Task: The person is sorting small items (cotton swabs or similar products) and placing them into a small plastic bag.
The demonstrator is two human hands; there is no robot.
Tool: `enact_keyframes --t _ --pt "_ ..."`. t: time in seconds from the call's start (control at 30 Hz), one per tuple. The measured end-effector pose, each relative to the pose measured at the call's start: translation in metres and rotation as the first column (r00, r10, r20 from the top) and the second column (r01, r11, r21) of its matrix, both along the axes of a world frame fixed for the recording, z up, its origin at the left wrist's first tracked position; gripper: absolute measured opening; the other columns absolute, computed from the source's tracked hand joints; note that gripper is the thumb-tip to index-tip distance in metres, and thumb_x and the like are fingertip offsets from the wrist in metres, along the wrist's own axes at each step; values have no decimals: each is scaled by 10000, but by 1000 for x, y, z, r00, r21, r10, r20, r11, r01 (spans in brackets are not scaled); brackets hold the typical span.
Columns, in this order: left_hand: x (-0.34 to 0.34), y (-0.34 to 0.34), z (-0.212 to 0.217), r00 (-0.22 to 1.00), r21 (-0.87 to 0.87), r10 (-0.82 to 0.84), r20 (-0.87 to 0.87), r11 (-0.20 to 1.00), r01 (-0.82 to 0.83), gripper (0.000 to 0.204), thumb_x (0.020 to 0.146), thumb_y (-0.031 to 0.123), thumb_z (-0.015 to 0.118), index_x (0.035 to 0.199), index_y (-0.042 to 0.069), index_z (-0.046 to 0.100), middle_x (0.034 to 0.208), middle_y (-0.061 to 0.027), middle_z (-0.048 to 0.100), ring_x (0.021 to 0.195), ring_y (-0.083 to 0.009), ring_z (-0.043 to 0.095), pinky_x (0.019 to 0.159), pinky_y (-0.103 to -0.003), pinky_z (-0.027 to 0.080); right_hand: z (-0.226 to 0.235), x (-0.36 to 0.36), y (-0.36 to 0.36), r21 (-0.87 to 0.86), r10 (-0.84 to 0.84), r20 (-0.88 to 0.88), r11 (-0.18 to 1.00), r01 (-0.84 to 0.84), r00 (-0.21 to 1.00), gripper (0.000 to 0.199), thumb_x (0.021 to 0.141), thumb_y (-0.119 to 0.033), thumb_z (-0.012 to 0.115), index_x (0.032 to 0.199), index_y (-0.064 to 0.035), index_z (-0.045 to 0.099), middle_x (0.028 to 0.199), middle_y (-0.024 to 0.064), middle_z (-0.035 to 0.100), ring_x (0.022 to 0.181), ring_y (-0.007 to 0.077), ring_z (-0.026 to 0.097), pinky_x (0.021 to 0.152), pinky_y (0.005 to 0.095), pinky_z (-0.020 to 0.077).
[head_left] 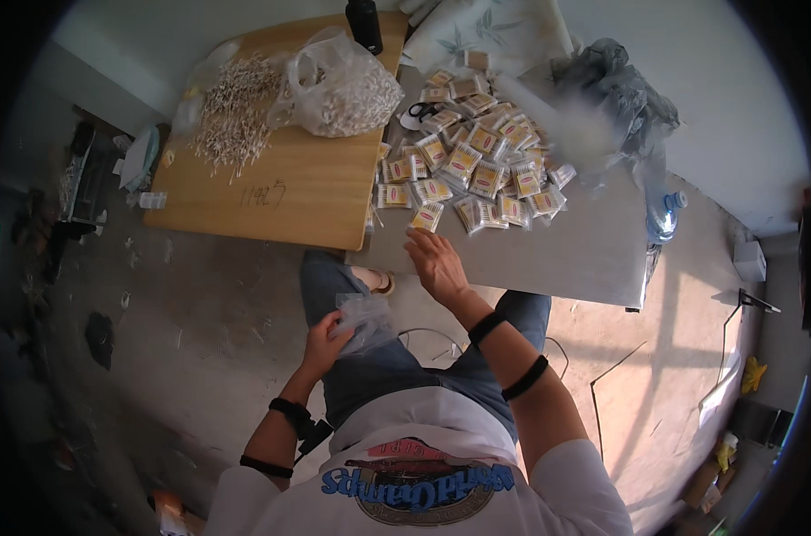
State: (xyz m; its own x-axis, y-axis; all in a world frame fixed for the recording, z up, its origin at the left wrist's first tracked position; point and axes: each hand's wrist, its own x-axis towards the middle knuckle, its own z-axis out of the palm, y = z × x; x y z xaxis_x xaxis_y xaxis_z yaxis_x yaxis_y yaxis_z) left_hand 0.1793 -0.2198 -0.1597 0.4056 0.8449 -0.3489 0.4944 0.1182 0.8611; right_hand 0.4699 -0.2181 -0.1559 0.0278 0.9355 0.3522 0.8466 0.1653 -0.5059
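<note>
My left hand (pixel 320 346) is closed on some clear plastic bags (pixel 367 323) above my left thigh. My right hand (pixel 439 268) reaches over the near edge of the grey table (pixel 557 255), palm down with its fingers extended. Its fingertips come up to the lower edge of a small clear packet (pixel 426 217) with a yellow and white label; a firm grip on it does not show. Beyond lies a heap of similar packets (pixel 486 177), holding what look like cotton swabs.
On the wooden table (pixel 307 201) at left lie loose cotton swabs (pixel 235 112) and a clear bag (pixel 334 89) full of them. A black bottle (pixel 364 25) stands behind. Scissors (pixel 419 112) lie by the packets. Grey plastic bags (pixel 615 94) and a water jug (pixel 663 219) are at right.
</note>
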Motion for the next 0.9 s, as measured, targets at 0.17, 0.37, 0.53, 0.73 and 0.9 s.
enact_keyframes --t 0.17,0.37,0.53,0.73,0.9 --pt "1 0 -12 997 -59 63 -34 996 -65 390 797 129 677 1136 -26 562 930 -108 644 817 -144 601 735 -263 467 -45 -30 53 -270 -206 -148 949 161 967 102 819 -136 571 886 -66 604 910 109 603 809 343 602 711 439 491" --pt "6 5 -10 998 -47 43 -55 998 -46 356 807 134 671 1112 -19 571 917 -97 645 829 -138 597 738 -261 465 -82 -48 93 -300 -516 -124 834 464 848 111 789 -178 598 809 -69 604 841 147 625 745 360 615 646 454 495" --pt "1 10 -7 993 -158 79 -83 983 -91 323 823 132 656 1102 -7 574 934 -89 644 825 -126 592 738 -253 466 -83 -41 74 -426 -604 -189 761 489 774 100 788 -156 580 799 -56 583 810 168 637 737 371 620 643 458 495" --pt "-2 16 -5 996 -199 43 -84 978 -60 312 823 131 653 1096 -2 578 967 -88 646 845 -138 601 741 -255 472 -64 -46 65 -372 -641 -303 761 532 705 182 792 -199 620 837 -49 527 776 174 629 725 379 617 631 466 488" --pt "0 16 -12 999 -160 50 -8 986 -51 304 825 120 654 1095 0 583 967 -86 646 845 -127 592 720 -251 475 -65 -40 79 -491 -713 -140 652 577 687 285 773 -237 674 889 -49 494 779 184 622 748 376 616 643 458 481"
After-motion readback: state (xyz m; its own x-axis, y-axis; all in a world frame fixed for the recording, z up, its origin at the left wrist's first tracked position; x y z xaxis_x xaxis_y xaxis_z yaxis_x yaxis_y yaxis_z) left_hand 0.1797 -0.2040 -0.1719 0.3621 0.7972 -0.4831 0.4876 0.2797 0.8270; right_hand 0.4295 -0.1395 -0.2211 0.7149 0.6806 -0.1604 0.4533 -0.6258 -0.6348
